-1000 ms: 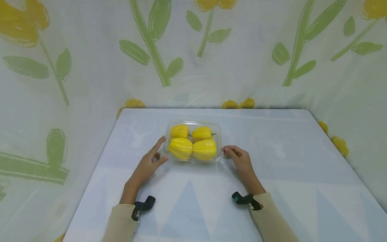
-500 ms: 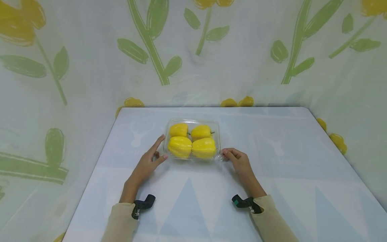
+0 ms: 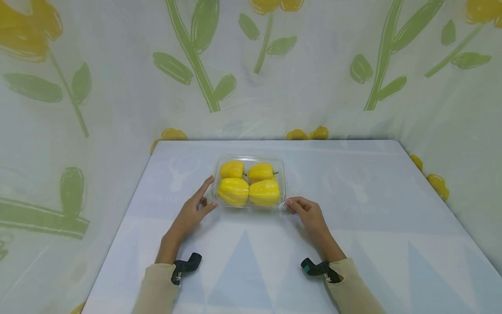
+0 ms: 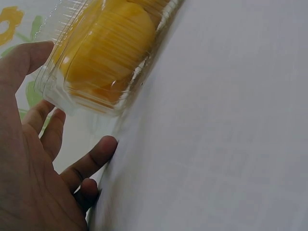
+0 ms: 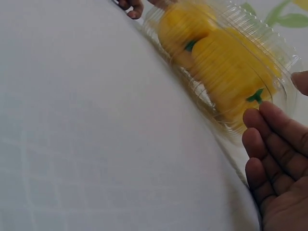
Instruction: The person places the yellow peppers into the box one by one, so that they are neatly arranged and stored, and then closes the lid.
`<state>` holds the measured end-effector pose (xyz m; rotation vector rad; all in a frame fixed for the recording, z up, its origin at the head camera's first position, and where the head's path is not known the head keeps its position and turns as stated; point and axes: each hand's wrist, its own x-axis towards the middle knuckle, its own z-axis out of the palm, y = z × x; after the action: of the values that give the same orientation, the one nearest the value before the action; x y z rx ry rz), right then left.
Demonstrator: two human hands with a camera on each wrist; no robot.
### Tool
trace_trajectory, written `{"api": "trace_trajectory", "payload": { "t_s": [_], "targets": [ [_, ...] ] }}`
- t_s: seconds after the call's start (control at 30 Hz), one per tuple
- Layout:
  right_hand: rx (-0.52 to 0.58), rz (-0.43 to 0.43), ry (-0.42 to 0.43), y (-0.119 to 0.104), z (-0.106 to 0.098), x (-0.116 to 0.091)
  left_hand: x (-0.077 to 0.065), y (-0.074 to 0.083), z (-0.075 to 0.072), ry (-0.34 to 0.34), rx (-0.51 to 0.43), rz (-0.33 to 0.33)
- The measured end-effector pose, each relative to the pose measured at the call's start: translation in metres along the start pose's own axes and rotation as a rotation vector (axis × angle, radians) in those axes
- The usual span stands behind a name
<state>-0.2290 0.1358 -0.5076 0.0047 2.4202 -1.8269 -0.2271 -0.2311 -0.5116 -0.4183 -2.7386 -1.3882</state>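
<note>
A clear plastic clamshell box [image 3: 251, 157] lies on the table with several yellow bell peppers [image 3: 265, 192] inside, set in two rows. Clear plastic covers the peppers; whether its rim is fastened all round I cannot tell. At the box's left side is my left hand [image 3: 190, 218], fingers spread, a fingertip against the rim in the left wrist view. My right hand [image 3: 311, 218] is at the front right corner, its fingertips touching the edge. In the right wrist view its thumb [image 5: 301, 83] stands apart from the lightly bent fingers [image 5: 274, 132].
The white and pale blue table [image 3: 243, 279] reaches back to a hanging cloth [image 3: 313, 83] printed with flowers and leaves. A black wrist camera [image 3: 187, 267] sits on the left wrist, another camera [image 3: 319, 269] on the right.
My right hand has slid a little down along the box's right edge to its front corner. The left hand and the box have barely moved.
</note>
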Motion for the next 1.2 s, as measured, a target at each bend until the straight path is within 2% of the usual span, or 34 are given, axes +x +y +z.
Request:
{"api": "trace_trajectory", "payload": {
  "t_s": [0.23,0.6,0.97,1.2],
  "targets": [
    [-0.024,0.004,-0.033,0.003,0.004,0.0,-0.001,0.001,0.0,-0.004,0.011,-0.019],
    [-0.069,0.062,-0.035,-0.01,0.007,0.0,0.0,0.001,-0.002,0.001,0.015,-0.021],
    [0.038,0.051,-0.082,-0.015,0.003,-0.001,-0.001,0.002,0.001,0.006,0.009,-0.028],
    [0.029,0.043,-0.095,-0.016,0.001,-0.001,-0.001,0.001,0.0,0.005,0.009,-0.019]
  ]
}}
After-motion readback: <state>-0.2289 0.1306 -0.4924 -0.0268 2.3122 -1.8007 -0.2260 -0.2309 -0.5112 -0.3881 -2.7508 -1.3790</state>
